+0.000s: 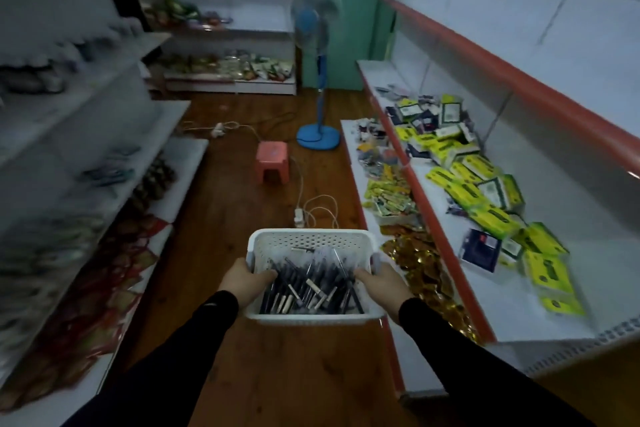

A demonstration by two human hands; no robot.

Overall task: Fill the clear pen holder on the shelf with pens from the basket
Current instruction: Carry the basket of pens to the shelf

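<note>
1. Left hand: gripped the basket's left wall at about 9 o'clock of the basket, thumb curled over the rim onto the pens.
2. Right hand: gripped the right wall at about 3 o'clock, thumb likewise hooked inside.
3. White basket: carried level between both hands over the wooden floor, its long axis running 6 to 12 o'clock away from the person.
4. Pens: a loose dark heap, most lying roughly along 6 to 12 o'clock, some crossed.
5. Right-hand shelf: at about 2 o'clock of the basket, bearing yellow-green packets; nearer the right hand.
6. Clear pen holder: not made out in this view; bearing could not be told.
7. Pink stool, blue fan: at 12 o'clock, well apart.
</note>
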